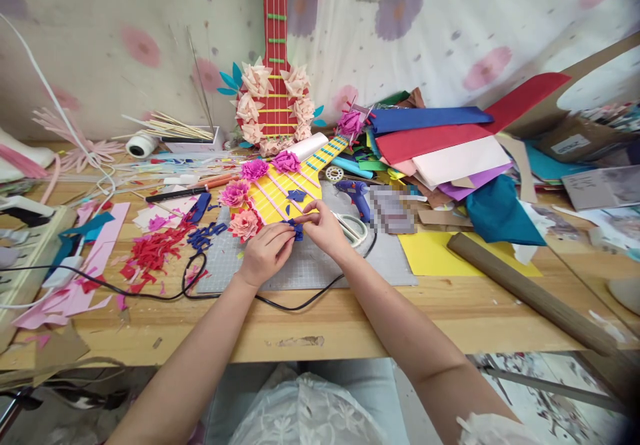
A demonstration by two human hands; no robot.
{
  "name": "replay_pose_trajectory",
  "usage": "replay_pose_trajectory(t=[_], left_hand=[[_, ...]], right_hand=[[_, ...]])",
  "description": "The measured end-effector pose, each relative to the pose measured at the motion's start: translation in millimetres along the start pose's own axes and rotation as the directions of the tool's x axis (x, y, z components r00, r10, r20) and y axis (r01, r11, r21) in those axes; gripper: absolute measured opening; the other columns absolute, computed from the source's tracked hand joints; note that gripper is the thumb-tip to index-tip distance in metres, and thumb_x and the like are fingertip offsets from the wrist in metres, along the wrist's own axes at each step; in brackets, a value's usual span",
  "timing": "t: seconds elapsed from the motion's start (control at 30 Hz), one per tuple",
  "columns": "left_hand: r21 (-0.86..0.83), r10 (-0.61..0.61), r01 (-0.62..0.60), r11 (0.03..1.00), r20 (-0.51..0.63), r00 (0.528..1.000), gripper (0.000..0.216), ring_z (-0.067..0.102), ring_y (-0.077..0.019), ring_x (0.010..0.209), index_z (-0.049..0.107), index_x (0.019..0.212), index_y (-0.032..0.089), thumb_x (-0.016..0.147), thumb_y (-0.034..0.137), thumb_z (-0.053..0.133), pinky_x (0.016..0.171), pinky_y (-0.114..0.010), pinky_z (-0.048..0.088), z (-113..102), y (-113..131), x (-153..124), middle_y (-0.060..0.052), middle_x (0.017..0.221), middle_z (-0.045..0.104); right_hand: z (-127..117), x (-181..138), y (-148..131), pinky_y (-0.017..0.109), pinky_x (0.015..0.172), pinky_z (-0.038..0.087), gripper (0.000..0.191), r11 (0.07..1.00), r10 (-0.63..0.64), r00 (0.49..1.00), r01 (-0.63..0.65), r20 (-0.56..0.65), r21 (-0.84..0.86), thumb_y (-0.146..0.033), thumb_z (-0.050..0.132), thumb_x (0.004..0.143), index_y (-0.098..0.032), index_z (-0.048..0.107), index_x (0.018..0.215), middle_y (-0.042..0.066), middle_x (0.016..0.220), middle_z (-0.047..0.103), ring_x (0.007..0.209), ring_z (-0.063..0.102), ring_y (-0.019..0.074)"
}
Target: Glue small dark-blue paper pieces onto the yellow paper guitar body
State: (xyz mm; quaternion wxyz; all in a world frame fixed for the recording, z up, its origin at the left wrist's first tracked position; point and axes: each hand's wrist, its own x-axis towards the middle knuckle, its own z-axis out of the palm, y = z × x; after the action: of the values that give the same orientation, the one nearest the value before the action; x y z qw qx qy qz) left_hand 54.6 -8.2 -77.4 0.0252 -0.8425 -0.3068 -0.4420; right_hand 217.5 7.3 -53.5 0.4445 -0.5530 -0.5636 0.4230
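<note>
Both hands meet over the lower edge of a yellow paper guitar. My left hand pinches one side of a small dark blue paper piece. The fingers of my right hand are closed on the other side of it. Fingers hide part of the piece, and I cannot tell whether it touches the guitar. Another blue paper scrap lies on the guitar's face, just above my fingers. Pink and magenta paper flowers line the guitar's left edge.
A red guitar with pale flowers stands behind. Right of my hands are scissors and a blue glue gun; its black cable loops across the grey cutting mat. Left lie red paper scraps; a brown roll lies right.
</note>
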Motion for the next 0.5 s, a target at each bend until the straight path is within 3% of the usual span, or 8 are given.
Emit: replay_pose_trajectory(t=[0.5], left_hand=[[0.014,-0.01,0.01,1.0,0.007,1.0,0.019,0.064,-0.0174,0.095,0.064,0.096,0.019,0.081,0.014,0.054,0.086,-0.035,0.052,0.0,-0.1,0.3,-0.007,0.099,0.069]], right_hand=[[3.2,3.0,1.9,0.027,0.068,0.046,0.027,0.995,-0.066,0.997,0.069,0.046,-0.073,-0.011,0.048,0.062,-0.024,0.043,0.086,-0.003,0.082,0.07,0.074,0.064,0.0136]])
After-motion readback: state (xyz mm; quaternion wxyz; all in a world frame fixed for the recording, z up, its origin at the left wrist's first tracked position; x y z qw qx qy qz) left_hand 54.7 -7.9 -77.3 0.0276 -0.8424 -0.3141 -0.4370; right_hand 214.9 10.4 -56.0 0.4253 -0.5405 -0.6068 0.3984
